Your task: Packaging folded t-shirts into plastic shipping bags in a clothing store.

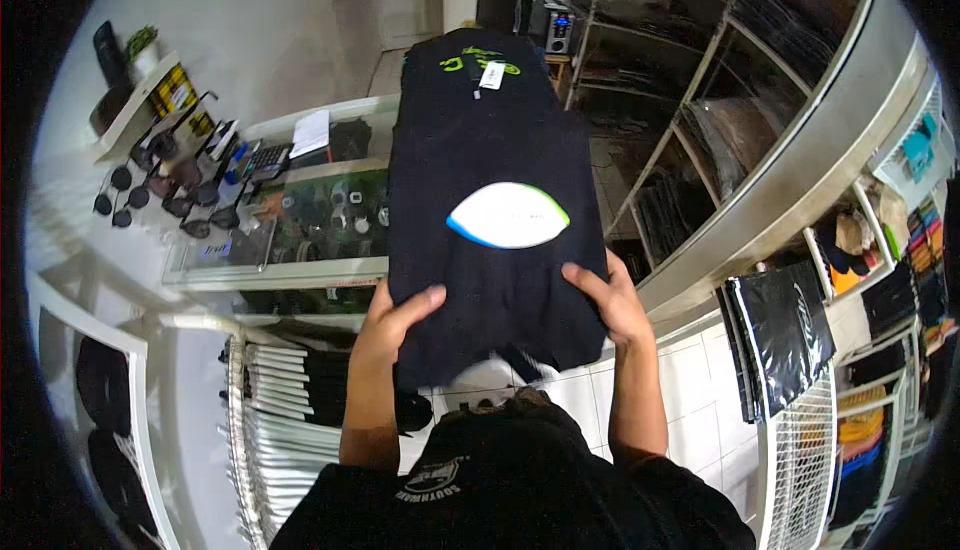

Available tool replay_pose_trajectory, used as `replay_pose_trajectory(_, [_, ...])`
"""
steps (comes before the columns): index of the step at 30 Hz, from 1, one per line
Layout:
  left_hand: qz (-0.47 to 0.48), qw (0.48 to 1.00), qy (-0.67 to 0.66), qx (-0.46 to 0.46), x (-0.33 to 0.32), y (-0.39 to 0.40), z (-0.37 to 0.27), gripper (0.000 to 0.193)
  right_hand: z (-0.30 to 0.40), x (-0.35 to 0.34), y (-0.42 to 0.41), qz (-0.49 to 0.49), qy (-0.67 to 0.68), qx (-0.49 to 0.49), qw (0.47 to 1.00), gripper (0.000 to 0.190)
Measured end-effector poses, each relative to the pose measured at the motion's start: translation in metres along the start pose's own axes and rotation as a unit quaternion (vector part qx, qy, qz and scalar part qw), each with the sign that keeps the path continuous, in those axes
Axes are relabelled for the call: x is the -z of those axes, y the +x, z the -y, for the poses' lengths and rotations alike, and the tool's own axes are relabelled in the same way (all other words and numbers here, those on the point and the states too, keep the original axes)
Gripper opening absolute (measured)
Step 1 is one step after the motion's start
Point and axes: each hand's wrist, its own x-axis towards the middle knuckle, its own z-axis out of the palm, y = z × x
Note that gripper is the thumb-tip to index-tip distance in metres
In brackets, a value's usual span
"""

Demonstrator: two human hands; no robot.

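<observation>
A folded black garment (495,137) is stretched out before me, held up between both hands. My left hand (394,319) grips its near left edge, thumb on top. On the near right edge, my right hand (616,298) has the same hold. A white, pointed-oval sticker (508,215) with blue and green edges lies on the cloth between the hands and the far end. At that far end a white hang tag (492,75) rests beside a bright green print (480,59). The fingers beneath the garment are hidden.
A glass display counter (360,272) with watches stands ahead left, with sunglasses (169,193) and a calculator (268,161) at its left. Shelves of clothes (675,126) rise to the right. Black plastic packages (780,336) sit on a white wire rack (799,460); hangers (281,400) line the lower left.
</observation>
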Motion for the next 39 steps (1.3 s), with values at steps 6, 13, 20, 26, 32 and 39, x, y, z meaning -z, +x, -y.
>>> replay_pose_trajectory(6, [-0.007, 0.999, -0.043, 0.015, -0.022, -0.007, 0.011, 0.071, 0.002, 0.020, -0.049, -0.021, -0.016, 0.024, 0.999, 0.047])
replay_pose_trajectory(13, [0.188, 0.982, -0.006, -0.035, -0.073, -0.006, 0.055, 0.058, 0.004, 0.070, -0.118, -0.104, -0.115, 0.127, 0.980, 0.050])
replay_pose_trajectory(20, [0.435, 0.900, -0.011, 0.024, -0.204, -0.031, 0.112, 0.062, -0.002, 0.138, -0.266, -0.329, -0.120, 0.126, 0.928, 0.046])
replay_pose_trajectory(26, [0.582, 0.807, 0.007, 0.102, -0.312, -0.070, 0.187, 0.059, -0.046, 0.170, -0.379, -0.518, -0.085, 0.144, 0.839, 0.050])
replay_pose_trajectory(32, [0.698, 0.690, 0.022, 0.190, -0.403, -0.143, 0.259, 0.061, -0.091, 0.187, -0.484, -0.647, -0.082, 0.160, 0.741, 0.051])
replay_pose_trajectory(39, [0.772, 0.591, -0.016, 0.233, -0.497, -0.239, 0.286, 0.066, -0.071, 0.209, -0.579, -0.731, -0.099, 0.183, 0.650, 0.055])
